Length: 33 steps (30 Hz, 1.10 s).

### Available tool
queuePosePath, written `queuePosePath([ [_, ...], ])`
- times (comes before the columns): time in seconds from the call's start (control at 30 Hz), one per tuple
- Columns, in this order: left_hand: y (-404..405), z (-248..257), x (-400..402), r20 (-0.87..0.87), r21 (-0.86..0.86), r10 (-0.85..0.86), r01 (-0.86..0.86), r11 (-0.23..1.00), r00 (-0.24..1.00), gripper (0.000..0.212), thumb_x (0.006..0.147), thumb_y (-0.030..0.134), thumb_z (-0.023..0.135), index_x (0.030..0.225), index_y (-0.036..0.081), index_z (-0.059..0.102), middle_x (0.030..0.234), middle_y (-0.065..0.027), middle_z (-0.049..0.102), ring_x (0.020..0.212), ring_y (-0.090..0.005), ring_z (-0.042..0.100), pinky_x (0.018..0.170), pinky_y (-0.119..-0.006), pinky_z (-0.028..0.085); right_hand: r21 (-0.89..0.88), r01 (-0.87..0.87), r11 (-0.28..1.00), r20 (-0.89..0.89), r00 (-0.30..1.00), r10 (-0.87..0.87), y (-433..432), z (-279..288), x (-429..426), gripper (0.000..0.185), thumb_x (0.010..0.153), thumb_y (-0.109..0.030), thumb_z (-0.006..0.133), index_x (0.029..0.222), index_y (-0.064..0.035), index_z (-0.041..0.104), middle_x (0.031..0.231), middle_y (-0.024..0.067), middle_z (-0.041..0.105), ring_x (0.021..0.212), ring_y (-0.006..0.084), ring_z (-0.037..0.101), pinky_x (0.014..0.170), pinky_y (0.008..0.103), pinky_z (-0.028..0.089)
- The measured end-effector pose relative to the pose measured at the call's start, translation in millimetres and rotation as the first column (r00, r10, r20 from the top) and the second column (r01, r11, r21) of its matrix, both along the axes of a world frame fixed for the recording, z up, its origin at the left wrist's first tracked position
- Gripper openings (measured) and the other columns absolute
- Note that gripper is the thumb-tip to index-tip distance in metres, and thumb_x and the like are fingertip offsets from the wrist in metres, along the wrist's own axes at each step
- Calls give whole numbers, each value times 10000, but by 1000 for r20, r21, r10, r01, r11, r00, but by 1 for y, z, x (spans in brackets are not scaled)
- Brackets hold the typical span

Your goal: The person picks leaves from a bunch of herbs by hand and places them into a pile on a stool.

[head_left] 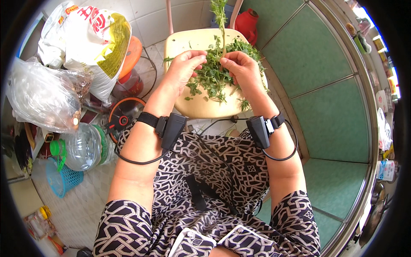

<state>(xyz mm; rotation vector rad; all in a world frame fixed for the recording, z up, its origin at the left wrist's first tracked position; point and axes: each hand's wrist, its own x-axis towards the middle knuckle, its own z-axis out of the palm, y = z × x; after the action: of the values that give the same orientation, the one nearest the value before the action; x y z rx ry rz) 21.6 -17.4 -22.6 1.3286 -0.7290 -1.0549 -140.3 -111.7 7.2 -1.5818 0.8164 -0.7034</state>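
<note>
My right hand [241, 66] pinches the lower part of a tall leafy green stem [223, 38] between thumb and forefinger; it stands upright above the chair. To its left, my left hand [188, 66] has thumb and forefinger tips together, and whether anything small is between them is hard to see. Under both hands lies a loose pile of picked green leaves and sprigs [213, 82], spread over the pale yellow seat of a chair [202, 110]. Part of the pile is hidden by my hands. Each wrist wears a strapped black device with a cable.
On the left are a printed white sack [86, 48] on an orange stool [132, 56], a clear plastic bag [45, 93], a large water bottle [82, 147] and a blue basket [62, 176]. Green cabinet panels [327, 112] stand close on the right. A red container [246, 24] is behind the chair.
</note>
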Motion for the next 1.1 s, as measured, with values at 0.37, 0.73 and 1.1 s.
queuePosePath([
  [0.37, -2, 4, -8, -95, -101, -65, 55, 993, 993, 295, 893, 309, 643, 1102, 101, 630, 970, 38, 636, 842, -63, 567, 708, -217, 418, -143, -184, 973, -118, 979, 167, 16, 2, 4, 134, 851, -107, 689, 896, 7, 634, 755, 1, 623, 678, 56, 538, 603, 215, 443],
  [0.73, -2, 7, -13, 29, -91, -87, 89, 992, 996, 223, 917, 275, 610, 1050, 96, 620, 902, 33, 606, 803, -66, 557, 663, -213, 428, -233, -122, 965, -182, 980, 80, 13, 12, -5, 263, 808, -154, 692, 998, 16, 630, 747, 25, 607, 690, 83, 556, 631, 242, 463],
  [1.1, -1, 7, -15, 29, -99, -100, 103, 990, 995, 259, 915, 259, 623, 1107, 87, 604, 888, 27, 621, 797, -65, 562, 632, -208, 437, -258, -91, 962, -95, 993, 69, 16, 9, -4, 263, 813, -106, 689, 1041, 3, 617, 734, 30, 615, 659, 76, 544, 602, 243, 454],
])
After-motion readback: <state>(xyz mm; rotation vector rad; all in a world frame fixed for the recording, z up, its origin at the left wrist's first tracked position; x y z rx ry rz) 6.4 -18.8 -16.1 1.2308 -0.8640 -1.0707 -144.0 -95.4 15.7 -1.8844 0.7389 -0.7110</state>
